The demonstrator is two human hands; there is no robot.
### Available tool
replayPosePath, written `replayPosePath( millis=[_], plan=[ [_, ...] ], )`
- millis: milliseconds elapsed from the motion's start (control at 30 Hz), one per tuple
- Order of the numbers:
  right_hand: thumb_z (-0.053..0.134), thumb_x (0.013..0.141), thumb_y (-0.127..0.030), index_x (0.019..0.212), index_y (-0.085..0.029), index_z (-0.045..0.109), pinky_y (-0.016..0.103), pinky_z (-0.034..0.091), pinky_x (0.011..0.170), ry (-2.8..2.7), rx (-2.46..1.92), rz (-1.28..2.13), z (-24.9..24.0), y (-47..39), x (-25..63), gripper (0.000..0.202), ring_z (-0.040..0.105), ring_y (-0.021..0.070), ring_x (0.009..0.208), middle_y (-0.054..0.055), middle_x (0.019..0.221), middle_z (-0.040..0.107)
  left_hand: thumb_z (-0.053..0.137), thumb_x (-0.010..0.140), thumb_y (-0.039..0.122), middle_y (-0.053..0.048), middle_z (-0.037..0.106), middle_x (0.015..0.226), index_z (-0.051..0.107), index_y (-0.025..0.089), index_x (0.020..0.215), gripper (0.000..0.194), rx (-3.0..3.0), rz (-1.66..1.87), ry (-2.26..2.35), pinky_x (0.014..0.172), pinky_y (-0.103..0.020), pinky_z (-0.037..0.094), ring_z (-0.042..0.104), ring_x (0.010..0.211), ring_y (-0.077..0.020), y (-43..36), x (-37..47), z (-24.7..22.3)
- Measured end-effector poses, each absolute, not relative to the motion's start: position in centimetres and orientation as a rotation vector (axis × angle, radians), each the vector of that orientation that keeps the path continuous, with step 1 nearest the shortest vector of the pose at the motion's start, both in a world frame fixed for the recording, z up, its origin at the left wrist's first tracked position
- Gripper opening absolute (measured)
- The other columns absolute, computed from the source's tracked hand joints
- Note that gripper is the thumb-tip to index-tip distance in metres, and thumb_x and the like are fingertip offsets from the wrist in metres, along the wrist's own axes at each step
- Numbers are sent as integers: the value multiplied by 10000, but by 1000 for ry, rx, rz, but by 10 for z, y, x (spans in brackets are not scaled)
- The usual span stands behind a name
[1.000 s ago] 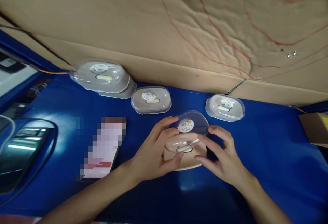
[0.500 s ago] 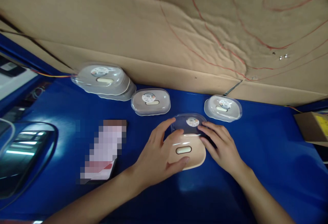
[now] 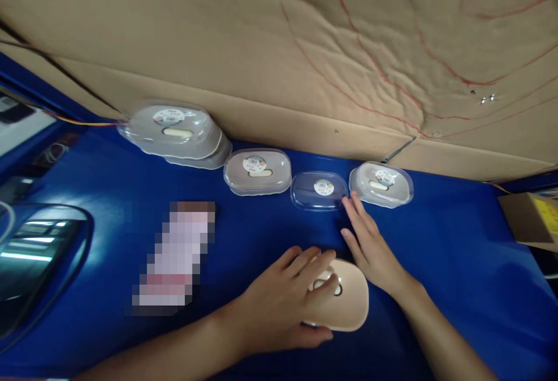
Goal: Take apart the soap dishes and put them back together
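Left hand (image 3: 288, 305) is being held half closed, palm down, across the left part of a peach box (image 3: 352, 308) near the front edge of the bench (image 3: 462, 236). Its fingers are being arched over the top and far rim, its thumb is being set along the near rim, and the box is apparently being steadied by this span. Right hand (image 3: 370, 247) is being held open, nothing being gripped; its fingertips are being placed at the right end of a clear cover (image 3: 304, 195), though contact is hard to judge from this angle. By the bench's back edge, the cover is being flanked by a lidded box (image 3: 238, 179) and a second lidded box (image 3: 399, 186), perhaps so that room is being left for handling the peach box, which is being covered partly by the left hand.
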State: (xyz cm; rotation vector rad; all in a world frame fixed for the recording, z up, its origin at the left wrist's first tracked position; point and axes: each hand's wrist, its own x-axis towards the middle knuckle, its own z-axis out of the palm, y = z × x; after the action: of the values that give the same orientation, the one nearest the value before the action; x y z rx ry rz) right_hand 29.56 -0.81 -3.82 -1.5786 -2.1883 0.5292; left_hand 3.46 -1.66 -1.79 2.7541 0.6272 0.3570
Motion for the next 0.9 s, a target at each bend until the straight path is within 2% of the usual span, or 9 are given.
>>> replayPosePath(
  millis=[33,100,167,233,333,433,533,633,900],
  plan=[
    [418,1124,-312,1700,-303,162,547,344,1263,-2169,-1565,541,-37,-8,296,630,189,282,1647,95,1788,160,686,890,681,-181,545,1557,562,187,1393,716,2739,359,671,1080,-527,468,578,1334,-382,-15,34,-19],
    [424,1120,-287,1634,-316,344,532,357,1248,-2138,-1500,528,-34,-8,299,522,317,272,1603,86,1716,370,675,879,726,-214,531,1564,537,168,1434,799,2709,343,751,1078,-548,471,579,1339,-408,-12,33,-20],
    [439,1112,-268,1483,-326,533,509,400,1197,-2151,-1403,536,-30,-8,301,387,514,261,1466,58,1509,627,684,874,729,-208,564,1528,517,166,1462,830,2677,312,786,1063,-549,485,612,1296,-403,-9,32,-20],
    [453,1108,-285,1372,-314,607,490,437,1136,-2198,-1312,598,-25,-8,302,307,620,258,1324,42,1325,736,731,835,729,-195,570,1524,496,184,1485,880,2658,288,782,1058,-553,490,620,1283,-400,-7,31,-19],
    [471,1104,-414,1414,-288,572,486,461,1103,-2272,-1227,720,-15,-12,299,349,626,275,1301,73,1356,713,838,792,628,-189,571,1519,441,222,1527,929,2638,261,812,1042,-552,495,613,1291,-396,-6,32,-17],
    [650,961,-661,1585,-275,404,515,462,1137,-2412,-1235,827,-6,-19,292,774,526,331,1432,126,1566,557,887,768,517,-182,631,1403,459,210,1485,890,2511,286,1028,965,-540,523,640,1215,-397,-6,35,-17],
    [800,831,-677,1668,-297,241,557,425,1187,-2513,-1338,803,-5,-24,287,1075,415,369,1526,144,1681,408,914,707,506,-172,644,1324,480,193,1427,897,2352,388,1151,928,-546,534,646,1165,-405,-5,37,-18],
    [792,847,-664,1667,-320,220,553,409,1210,-2492,-1344,798,-8,-24,287,1058,404,351,1538,136,1674,418,923,698,483,-152,636,1334,446,224,1452,929,2240,486,1144,949,-556,532,640,1182,-399,-4,36,-21],
    [708,882,-727,1664,-315,257,555,415,1208,-2436,-1294,881,-7,-22,293,993,441,362,1518,148,1646,458,896,704,648,-129,622,1377,375,290,1495,1013,2077,552,1050,1010,-556,522,620,1239,-374,-1,32,-24]
  ],
)
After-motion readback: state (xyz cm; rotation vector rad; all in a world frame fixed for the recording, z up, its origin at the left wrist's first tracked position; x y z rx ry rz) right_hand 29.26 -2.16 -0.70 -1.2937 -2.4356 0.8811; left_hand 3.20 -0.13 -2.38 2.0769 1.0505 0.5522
